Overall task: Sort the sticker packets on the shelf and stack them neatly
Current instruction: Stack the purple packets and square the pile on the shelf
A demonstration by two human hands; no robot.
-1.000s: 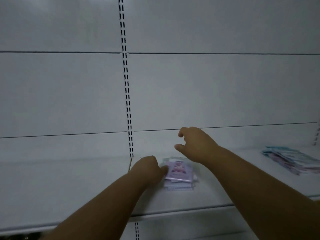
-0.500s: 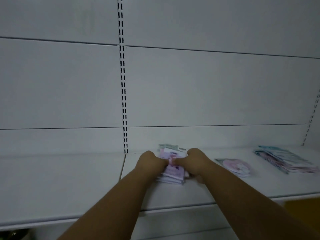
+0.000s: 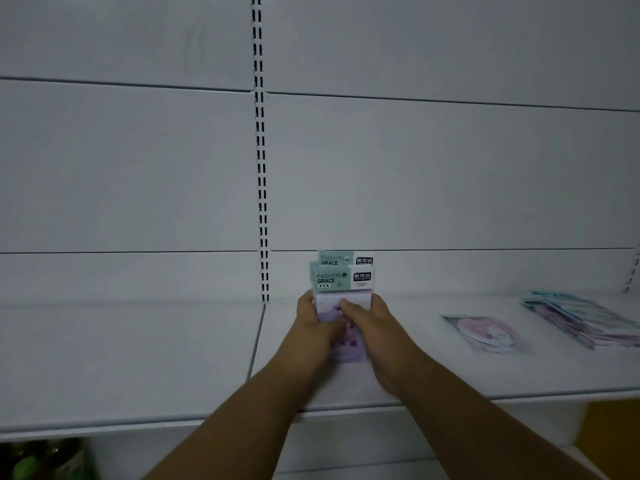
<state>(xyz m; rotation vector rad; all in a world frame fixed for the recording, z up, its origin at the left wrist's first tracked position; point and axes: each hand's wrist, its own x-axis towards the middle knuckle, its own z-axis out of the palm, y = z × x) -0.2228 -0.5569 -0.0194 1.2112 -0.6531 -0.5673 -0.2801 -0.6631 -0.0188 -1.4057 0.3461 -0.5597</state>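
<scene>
1. The left hand [image 3: 313, 336] is closed on the left edge of a bundle of sticker packets [image 3: 341, 292], fingers curled round its side.
2. The right hand [image 3: 372, 332] is closed on the right edge of the same bundle, with its thumb laid across the lilac front packet.
3. The bundle stands on end between the two hands, tilted back a little, its lower edge at the white shelf [image 3: 138, 358]. Two mint-green header cards reading "FASHION GRACE" rise above the hands, one behind the other.
4. Right of the bundle, apart from it, a single pink round sticker packet [image 3: 486, 332] lies flat on the shelf.
5. Further right of the bundle, at the frame's edge, a loose pile of teal and pink packets [image 3: 581, 318] lies fanned out on the shelf.
6. Just left of the bundle, a slotted upright [image 3: 261, 168] runs up the white back panel.
7. Below the shelf, far left of the bundle, green bottles [image 3: 41, 459] show dimly.
</scene>
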